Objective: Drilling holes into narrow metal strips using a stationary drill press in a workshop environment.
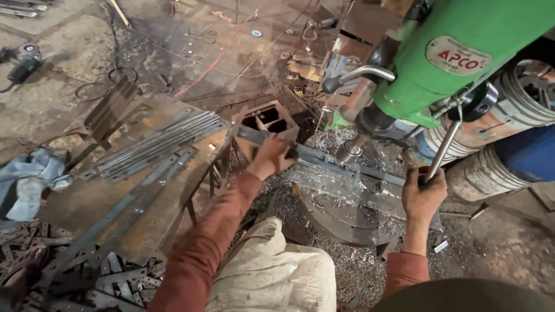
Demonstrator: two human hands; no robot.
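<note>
1. Right hand (424, 193): fingers clenched in a full fist round the lower end of the feed lever (444, 149), a bare steel rod that slopes up to the hub on the green drill press (462, 52).
2. Left hand (270, 157): fingers curled down onto the flat steel strip (324, 159), pinning it to the round drill table (341, 216). Grip appears firm; the fingertips themselves are hidden behind the knuckles.
3. Strip position: it lies across the table from upper left to lower right and passes directly under the chuck (351, 149). Whether the bit touches the metal cannot be told.
4. Judgement on method: the lever wants a steady, even pull, and the holding hand should stay well apart from the chuck, pressing flat so the strip cannot spin. Bare fingers near loose swarf (329, 137) are a hazard.
5. Surroundings: a stack of steel strips (156, 141) rests on the rusty workbench (115, 202) to the left; short punched offcuts (121, 280) litter the floor below it; a blue barrel (529, 156) stands at the right.
</note>
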